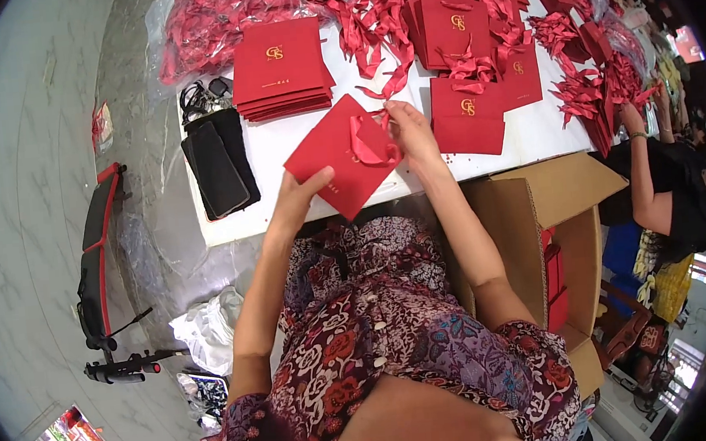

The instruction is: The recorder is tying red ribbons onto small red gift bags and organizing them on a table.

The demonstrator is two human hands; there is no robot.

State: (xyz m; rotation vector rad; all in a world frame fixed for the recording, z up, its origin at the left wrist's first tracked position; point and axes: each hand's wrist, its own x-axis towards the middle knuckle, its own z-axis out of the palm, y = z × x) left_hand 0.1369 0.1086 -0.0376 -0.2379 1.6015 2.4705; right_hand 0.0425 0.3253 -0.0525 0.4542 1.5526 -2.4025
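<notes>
Currently, the white table (267, 148) spans the upper part of the view. Open cardboard box (505, 232) stands by its near side, to the person's right. Heap of loose ribbons (365, 18) lies across the far part of the table. Stack of red bags (277, 67) stands on it, left of centre. Red bag (337, 180) under work: held tilted, one corner down, at the table's near edge. Left hand (299, 196) grips its lower left side, thumb on the front face. Right hand (413, 135) is closed at the upper right edge. Phone (218, 169) lies at the table's left. Ribbon (360, 140): loops over the bag's face, appears pinched by the right hand; exact hold partly hidden.

Risks (judged): slack left grip could let the bag slip off the edge; a hard tug on the ribbon could crease or tear the paper.
</notes>
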